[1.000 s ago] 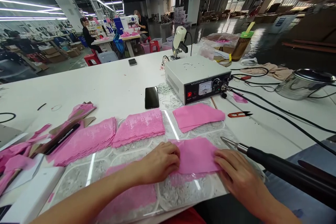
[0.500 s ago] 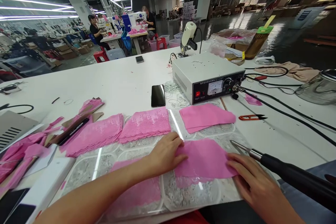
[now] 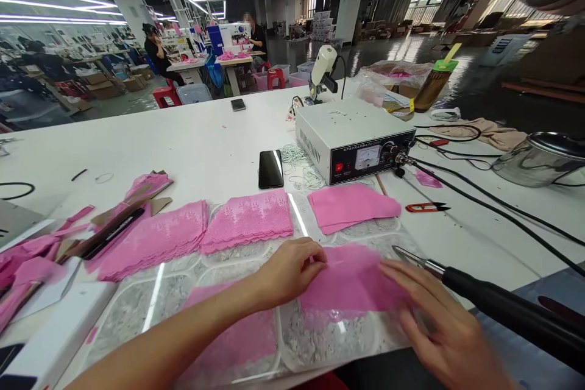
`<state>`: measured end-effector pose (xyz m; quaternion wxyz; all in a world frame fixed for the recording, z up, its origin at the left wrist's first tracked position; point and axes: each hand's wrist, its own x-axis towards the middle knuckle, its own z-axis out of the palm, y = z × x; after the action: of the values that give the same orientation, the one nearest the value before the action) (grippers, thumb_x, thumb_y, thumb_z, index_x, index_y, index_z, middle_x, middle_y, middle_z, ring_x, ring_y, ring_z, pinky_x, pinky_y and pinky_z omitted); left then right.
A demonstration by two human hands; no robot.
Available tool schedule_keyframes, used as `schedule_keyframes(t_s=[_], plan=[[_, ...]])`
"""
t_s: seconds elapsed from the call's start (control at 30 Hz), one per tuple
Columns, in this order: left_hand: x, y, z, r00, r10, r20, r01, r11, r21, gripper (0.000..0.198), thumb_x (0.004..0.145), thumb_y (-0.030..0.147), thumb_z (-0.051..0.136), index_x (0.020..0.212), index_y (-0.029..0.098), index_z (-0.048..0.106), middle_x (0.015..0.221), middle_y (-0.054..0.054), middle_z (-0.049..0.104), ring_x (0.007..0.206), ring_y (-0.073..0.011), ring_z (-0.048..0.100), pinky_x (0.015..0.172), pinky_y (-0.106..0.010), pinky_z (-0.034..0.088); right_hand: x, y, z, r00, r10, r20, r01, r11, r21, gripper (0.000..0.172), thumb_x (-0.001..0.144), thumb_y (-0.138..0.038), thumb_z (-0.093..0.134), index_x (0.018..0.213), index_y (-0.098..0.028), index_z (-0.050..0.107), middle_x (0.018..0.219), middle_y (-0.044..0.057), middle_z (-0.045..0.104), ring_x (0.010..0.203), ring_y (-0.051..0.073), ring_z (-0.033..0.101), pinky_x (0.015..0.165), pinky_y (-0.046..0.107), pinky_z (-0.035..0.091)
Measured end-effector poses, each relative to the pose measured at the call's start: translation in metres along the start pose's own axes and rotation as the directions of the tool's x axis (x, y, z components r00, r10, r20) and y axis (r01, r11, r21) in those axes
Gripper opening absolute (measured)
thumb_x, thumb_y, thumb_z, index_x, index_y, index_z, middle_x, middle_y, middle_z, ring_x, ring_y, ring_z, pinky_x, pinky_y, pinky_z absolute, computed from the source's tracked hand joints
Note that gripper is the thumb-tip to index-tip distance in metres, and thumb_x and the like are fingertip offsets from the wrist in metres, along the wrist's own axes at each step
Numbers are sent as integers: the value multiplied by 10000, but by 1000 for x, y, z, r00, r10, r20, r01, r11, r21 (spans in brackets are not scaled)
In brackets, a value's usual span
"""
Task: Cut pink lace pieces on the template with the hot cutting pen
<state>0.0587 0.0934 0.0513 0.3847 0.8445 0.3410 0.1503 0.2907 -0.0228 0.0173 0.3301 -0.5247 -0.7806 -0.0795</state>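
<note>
A pink fabric piece (image 3: 350,283) lies flat on a glass plate (image 3: 324,341) over lace, right in front of me. My left hand (image 3: 287,271) rests on its left edge with the fingers bent down onto the cloth. My right hand (image 3: 434,323) hovers over its right edge, fingers stretched out and blurred by motion. A black-handled tool with a metal tip (image 3: 479,301) lies just right of that hand, untouched. Behind the piece sit a stack of plain pink pieces (image 3: 351,207) and two stacks of pink lace (image 3: 247,222).
A white control box (image 3: 354,137) with cables stands behind the stacks, a black phone (image 3: 270,169) left of it, red snips (image 3: 425,207) to the right. A steel pot (image 3: 539,158) sits far right. Pink scraps and cardboard (image 3: 114,219) lie at left. Other people work at distant tables.
My right hand has slid forward over the right edge of the pink piece and is moving. My left hand stays on the left edge. The view has shifted slightly.
</note>
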Motion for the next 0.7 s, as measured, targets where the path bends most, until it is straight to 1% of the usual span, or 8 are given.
schedule_keyframes(t_s=[0.1,0.17,0.23,0.37,0.43,0.57,0.63,0.7], plan=[[-4,4,-1,999,8,34,-7,999,-38,130,849,101,563,824,178,664,823,-2,665,709,-117,578,672,-220,440,24,-1,9,997,23,75,-24,1000,7,419,878,-179,527,1297,-164,525,1203,131,638,1171,260,581,979,411,503],[-7,4,-4,999,-20,28,21,998,-58,133,839,104,552,805,177,657,803,-3,664,716,-127,577,678,-232,437,34,6,13,977,46,208,-60,996,62,284,866,-168,514,1129,-202,615,1068,99,676,1034,247,635,883,409,545],[-9,0,-8,997,-71,9,71,994,-88,131,834,119,543,776,176,646,771,-3,656,708,-139,574,667,-245,431,39,15,13,935,81,347,-135,982,134,174,873,-159,486,919,-219,642,905,64,679,848,208,645,744,351,555],[-7,-19,-11,980,-197,-1,192,957,-219,92,805,146,557,741,169,618,696,4,627,681,-156,588,638,-257,446,46,13,-2,848,181,499,-319,925,208,190,882,-255,502,712,-210,573,676,15,596,596,151,522,537,269,438],[-7,-28,-10,968,-252,17,244,917,-317,71,792,147,558,737,164,602,655,9,613,648,-156,605,624,-260,468,56,-1,-7,776,213,594,-443,854,272,232,876,-308,516,673,-199,539,616,-10,529,553,125,448,496,242,365],[-21,-36,-11,936,-351,-27,289,810,-510,62,808,213,597,830,171,558,691,9,606,672,-159,632,643,-272,490,85,-45,-1,608,188,771,-705,575,415,264,880,-435,518,803,-186,565,627,-37,472,528,93,388,481,215,311],[-40,-35,-16,917,-396,-48,288,741,-607,168,821,308,624,854,179,520,757,-1,604,734,-166,651,680,-282,501,99,-68,11,560,174,810,-759,500,417,271,869,-453,539,911,-187,563,561,-70,422,478,83,350,455,207,268],[-65,-33,-21,902,-432,-21,294,648,-702,309,839,466,600,846,174,501,827,-26,599,773,-175,667,707,-302,517,111,-90,28,548,151,823,-773,467,429,247,849,-402,572,968,-187,545,500,-100,377,441,78,320,438,200,236]])
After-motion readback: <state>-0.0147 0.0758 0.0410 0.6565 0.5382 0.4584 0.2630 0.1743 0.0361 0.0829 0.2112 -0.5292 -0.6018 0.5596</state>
